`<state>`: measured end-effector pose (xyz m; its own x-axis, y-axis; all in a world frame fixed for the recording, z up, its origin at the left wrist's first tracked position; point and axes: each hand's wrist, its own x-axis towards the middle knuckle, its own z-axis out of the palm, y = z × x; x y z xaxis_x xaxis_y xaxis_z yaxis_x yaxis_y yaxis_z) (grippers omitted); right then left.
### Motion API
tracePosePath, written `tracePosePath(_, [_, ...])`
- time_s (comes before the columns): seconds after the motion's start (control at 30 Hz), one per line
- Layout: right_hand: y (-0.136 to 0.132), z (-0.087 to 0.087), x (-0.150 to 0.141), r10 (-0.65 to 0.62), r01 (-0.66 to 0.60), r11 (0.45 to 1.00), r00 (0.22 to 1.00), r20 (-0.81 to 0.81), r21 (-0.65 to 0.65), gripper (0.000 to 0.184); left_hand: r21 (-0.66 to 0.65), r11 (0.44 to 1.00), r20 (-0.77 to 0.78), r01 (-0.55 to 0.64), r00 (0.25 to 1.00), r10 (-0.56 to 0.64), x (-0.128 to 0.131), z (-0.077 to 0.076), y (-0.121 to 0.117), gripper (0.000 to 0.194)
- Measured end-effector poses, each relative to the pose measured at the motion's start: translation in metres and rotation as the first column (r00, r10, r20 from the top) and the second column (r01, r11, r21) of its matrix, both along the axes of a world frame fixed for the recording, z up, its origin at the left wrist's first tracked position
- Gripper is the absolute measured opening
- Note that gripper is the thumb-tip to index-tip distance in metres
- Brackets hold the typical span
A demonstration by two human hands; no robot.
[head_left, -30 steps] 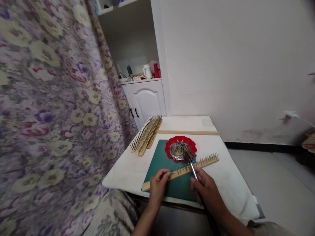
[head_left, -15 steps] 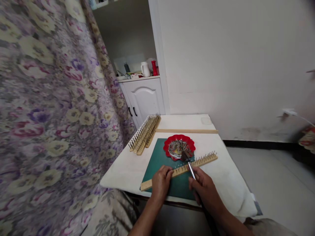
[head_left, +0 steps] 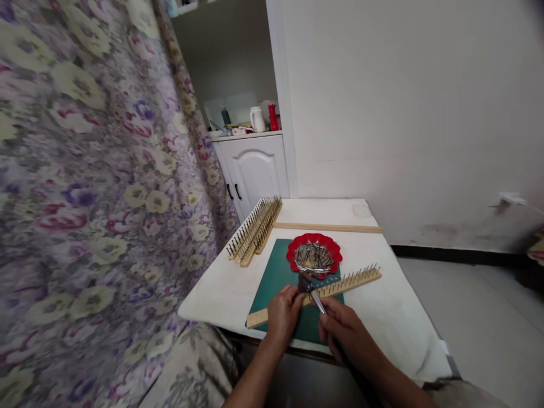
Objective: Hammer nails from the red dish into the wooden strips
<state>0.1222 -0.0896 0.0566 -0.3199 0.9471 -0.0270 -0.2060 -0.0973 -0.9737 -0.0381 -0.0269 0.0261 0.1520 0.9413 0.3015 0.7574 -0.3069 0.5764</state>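
Observation:
A wooden strip studded with a row of nails lies slantwise across a green cutting mat. My left hand is closed in a pinch on the strip's near part, and what the fingertips hold is too small to see. My right hand grips the metal handle of a small hammer, whose dark head rests at the strip just beside my left fingers. A red scalloped dish full of loose nails stands on the mat behind the strip.
The small white table also bears several nailed wooden strips stacked at the back left and a bare wooden strip along the far edge. A floral curtain hangs close on the left. A white cabinet stands behind.
The hammer head has moved left along the strip, from near the dish to right beside my left fingers. My right hand shifted left with it.

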Motion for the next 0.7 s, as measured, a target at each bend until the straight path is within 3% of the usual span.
tracePosePath(0.7, [-0.0009, 0.0022, -0.0047, -0.011, 0.010, 1.000, 0.997, 0.076, 0.002, 0.035, -0.039, 0.999, 0.133, -0.005, 0.991, 0.010, -0.0033, -0.0091, 0.0030, 0.021])
